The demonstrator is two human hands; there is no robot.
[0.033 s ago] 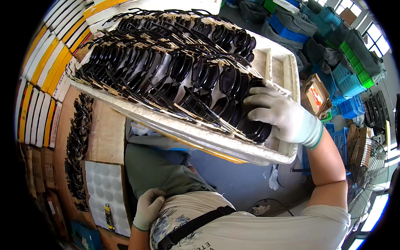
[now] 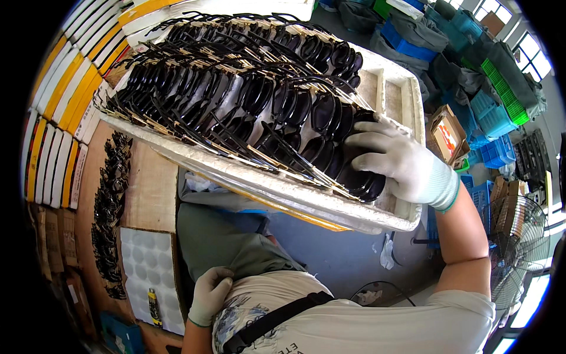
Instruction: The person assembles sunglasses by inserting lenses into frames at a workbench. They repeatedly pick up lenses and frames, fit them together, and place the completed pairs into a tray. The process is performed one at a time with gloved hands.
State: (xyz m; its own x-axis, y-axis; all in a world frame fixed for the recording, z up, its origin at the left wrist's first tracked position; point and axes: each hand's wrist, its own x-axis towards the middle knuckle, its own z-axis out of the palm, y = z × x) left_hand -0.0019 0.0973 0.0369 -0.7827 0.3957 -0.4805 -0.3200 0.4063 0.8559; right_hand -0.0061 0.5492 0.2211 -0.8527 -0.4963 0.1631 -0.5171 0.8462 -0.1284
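Rows of black sunglasses (image 2: 253, 97) with thin gold-coloured parts on their temples fill most of a white foam tray (image 2: 386, 219). At the right end of the near row, my right hand (image 2: 401, 165), in a white knit glove, curls its fingers over the last sunglasses and grips them; part of their frames is hidden under the fingers. Down by my waist, my left hand (image 2: 211, 294), gloved too, lies against my shirt and green-grey trousers with its fingers curled in. Nothing shows in that hand.
More dark eyewear (image 2: 109, 218) lies in a long row on the wooden table (image 2: 152, 189) at left. A yellow cutter knife (image 2: 154, 307) lies on a white dimpled sheet (image 2: 147, 259). Stacked white-and-yellow boxes (image 2: 65, 88), a fan (image 2: 519, 248) and crates (image 2: 498, 150) stand around.
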